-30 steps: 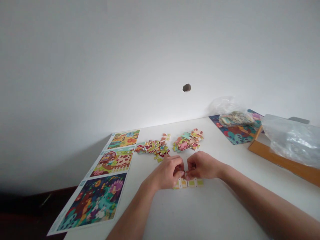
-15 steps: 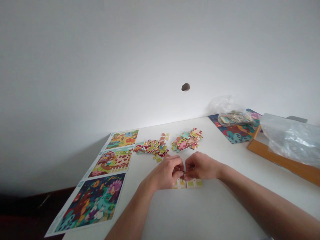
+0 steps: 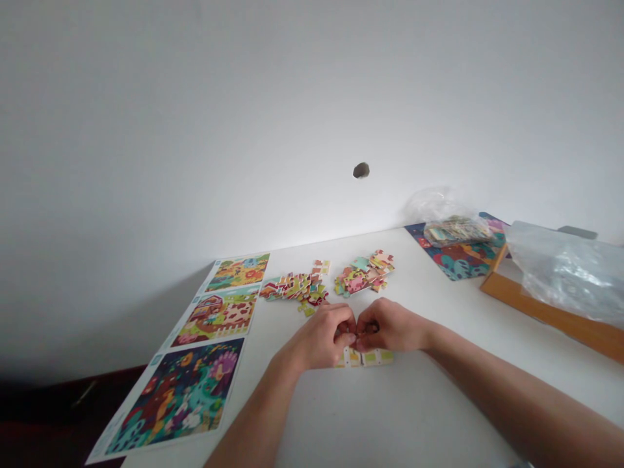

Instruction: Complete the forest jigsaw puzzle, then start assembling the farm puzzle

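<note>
Tabletop puzzle strip [image 3: 371, 357] lies beneath both hands.

A plain room at home, it seems: a white table [image 3: 400, 416] against a bare white wall [image 3: 244, 117], strewn with loose jigsaw pieces [image 3: 363, 273], printed picture sheets [image 3: 195, 364], a cardboard box [image 3: 550, 305] and plastic bags [image 3: 565, 270].

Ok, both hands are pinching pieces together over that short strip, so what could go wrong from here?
1. The left hand and right hand hide the joint, so a misfit piece might get forced.
2. The joined strip lies loose on the table; pressing could shift or split it.
3. The nearest pile of pieces sits just behind the left hand and may get knocked.
</note>
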Action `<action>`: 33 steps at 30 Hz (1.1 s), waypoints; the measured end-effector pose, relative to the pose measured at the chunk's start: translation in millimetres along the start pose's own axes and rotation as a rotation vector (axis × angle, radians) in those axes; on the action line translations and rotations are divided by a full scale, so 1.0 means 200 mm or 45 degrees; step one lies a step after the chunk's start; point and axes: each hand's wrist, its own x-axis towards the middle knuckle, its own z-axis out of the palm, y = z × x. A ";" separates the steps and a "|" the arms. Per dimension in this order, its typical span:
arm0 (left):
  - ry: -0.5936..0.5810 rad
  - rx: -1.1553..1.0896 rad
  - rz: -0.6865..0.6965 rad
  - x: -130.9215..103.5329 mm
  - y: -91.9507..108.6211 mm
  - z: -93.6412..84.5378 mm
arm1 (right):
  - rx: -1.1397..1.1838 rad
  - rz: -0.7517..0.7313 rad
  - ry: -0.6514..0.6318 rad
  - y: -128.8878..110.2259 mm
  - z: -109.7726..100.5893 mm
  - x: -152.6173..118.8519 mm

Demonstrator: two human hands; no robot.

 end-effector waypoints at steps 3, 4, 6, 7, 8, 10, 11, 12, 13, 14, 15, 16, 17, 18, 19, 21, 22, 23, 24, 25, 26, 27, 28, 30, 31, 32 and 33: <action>-0.014 -0.038 -0.028 0.00 0.00 0.00 | 0.004 0.002 0.005 0.00 0.00 0.00; -0.025 -0.055 -0.038 -0.01 0.00 -0.01 | 0.005 -0.004 0.002 -0.01 0.00 0.00; -0.063 -0.096 -0.060 -0.01 -0.01 -0.01 | 0.010 -0.025 -0.005 0.00 0.00 0.00; -0.086 -0.115 -0.074 -0.01 -0.02 -0.01 | 0.014 -0.043 -0.007 0.00 0.00 0.00; -0.106 -0.131 -0.090 -0.01 -0.02 -0.01 | 0.018 -0.064 -0.007 0.01 0.00 0.00; -0.135 -0.140 -0.126 -0.01 -0.03 -0.01 | 0.018 -0.102 -0.008 0.02 0.01 0.00; -0.147 -0.130 -0.137 -0.01 -0.04 -0.01 | 0.016 -0.116 -0.010 0.02 0.01 0.00; -0.157 -0.109 -0.141 -0.01 -0.04 -0.01 | 0.015 -0.125 -0.013 0.02 0.01 0.00; -0.168 -0.082 -0.138 -0.01 -0.04 -0.01 | 0.014 -0.129 -0.017 0.02 0.01 0.00; -0.179 -0.051 -0.130 -0.02 -0.05 -0.01 | 0.014 -0.130 -0.021 0.03 0.01 0.01; -0.191 -0.021 -0.118 -0.02 -0.05 -0.01 | 0.015 -0.129 -0.026 0.03 0.01 0.01; -0.199 0.003 -0.106 -0.02 -0.05 -0.01 | 0.019 -0.128 -0.031 0.03 0.01 0.01; -0.206 0.015 -0.098 -0.02 -0.05 -0.01 | 0.019 -0.129 -0.035 0.03 0.01 0.01; -0.213 0.016 -0.096 -0.01 -0.05 -0.01 | 0.015 -0.130 -0.036 0.03 0.01 0.01; -0.222 0.006 -0.099 -0.01 -0.05 -0.01 | 0.009 -0.133 -0.034 0.03 0.01 0.01; -0.241 -0.021 -0.115 -0.01 -0.05 -0.01 | -0.010 -0.129 -0.026 0.03 0.01 0.01; -0.245 -0.032 -0.123 -0.01 -0.05 -0.01 | -0.021 -0.123 -0.020 0.03 0.01 0.01; -0.247 -0.040 -0.127 -0.01 -0.05 -0.01 | -0.032 -0.118 -0.013 0.04 0.01 0.01; -0.246 -0.047 -0.127 -0.01 -0.05 -0.01 | -0.044 -0.114 -0.007 0.04 0.01 0.01; -0.247 -0.054 -0.127 -0.01 -0.04 -0.01 | -0.063 -0.110 -0.004 0.04 0.01 0.01; -0.250 -0.066 -0.128 -0.01 -0.04 -0.01 | -0.086 -0.112 -0.005 0.03 0.00 0.00; -0.252 -0.084 -0.134 -0.01 -0.04 -0.01 | -0.110 -0.121 -0.013 0.03 0.00 0.00; -0.256 -0.105 -0.144 -0.01 -0.04 -0.01 | -0.130 -0.133 -0.028 0.03 -0.01 0.00; -0.251 -0.154 -0.170 -0.01 -0.04 -0.01 | -0.138 -0.154 -0.058 0.03 -0.02 -0.01; -0.245 -0.185 -0.184 -0.01 -0.04 -0.01 | -0.119 -0.157 -0.061 0.03 -0.03 -0.01; -0.238 -0.216 -0.196 -0.01 -0.04 -0.02 | -0.082 -0.156 -0.054 0.03 -0.03 -0.01; -0.226 -0.245 -0.206 -0.01 -0.04 -0.02 | -0.030 -0.146 -0.040 0.04 -0.03 0.00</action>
